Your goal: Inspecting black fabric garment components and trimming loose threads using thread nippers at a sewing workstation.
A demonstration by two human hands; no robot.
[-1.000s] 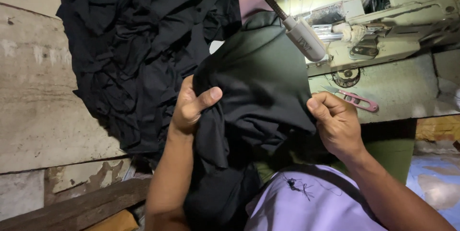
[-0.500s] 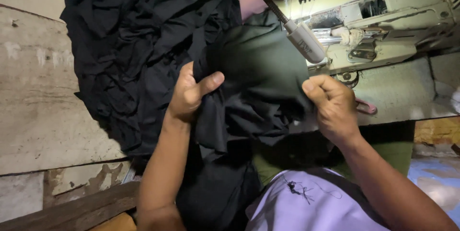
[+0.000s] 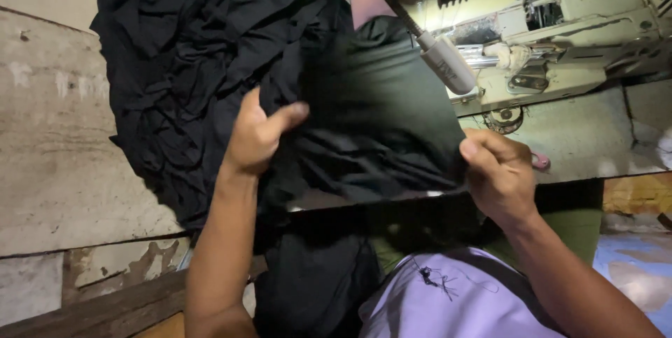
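A piece of black cloth is stretched between my hands over the sewing table. My left hand pinches its left edge, thumb on top. My right hand is closed on its right edge, just in front of the sewing machine. The cloth's lower part hangs down over my lap. A large heap of black fabric lies to the left, touching the piece I hold.
A flexible lamp on a dark gooseneck hangs over the cloth. The pale green machine table runs to the right. A worn wall and a wooden beam are on the left. My lap is covered by a lilac garment.
Both hands have pulled the black cloth tighter and slightly toward me. My right hand has closed into a fist on the edge. The view has shifted a little.
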